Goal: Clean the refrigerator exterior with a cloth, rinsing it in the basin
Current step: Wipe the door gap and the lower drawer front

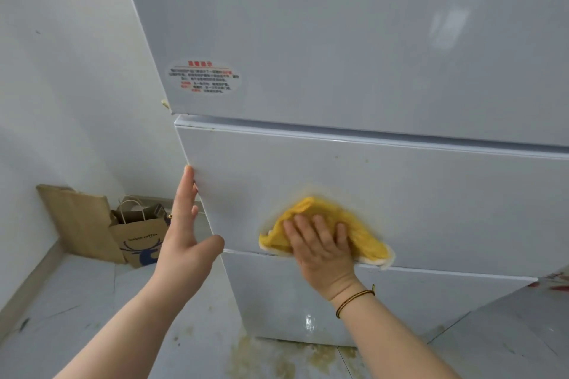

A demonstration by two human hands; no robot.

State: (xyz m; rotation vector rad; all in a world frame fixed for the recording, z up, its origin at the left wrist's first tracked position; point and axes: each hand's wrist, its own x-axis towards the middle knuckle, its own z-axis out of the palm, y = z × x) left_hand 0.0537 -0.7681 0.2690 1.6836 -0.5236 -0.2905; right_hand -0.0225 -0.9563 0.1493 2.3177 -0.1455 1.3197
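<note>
A white refrigerator (400,188) fills the upper and right part of the head view, with three door panels stacked. A yellow cloth (363,231) with a white edge lies flat against the middle door, near its lower edge. My right hand (320,246) presses on the cloth with the fingers spread and straight. My left hand (187,224) is open with straight fingers, and its fingertips touch the left edge of the middle door. No basin is in view.
An oval sticker (204,77) with red and black print sits on the upper door. A brown paper bag (138,234) and a piece of cardboard (80,221) lean against the wall at the left. Yellowish stains (277,357) mark the grey floor tiles below the refrigerator.
</note>
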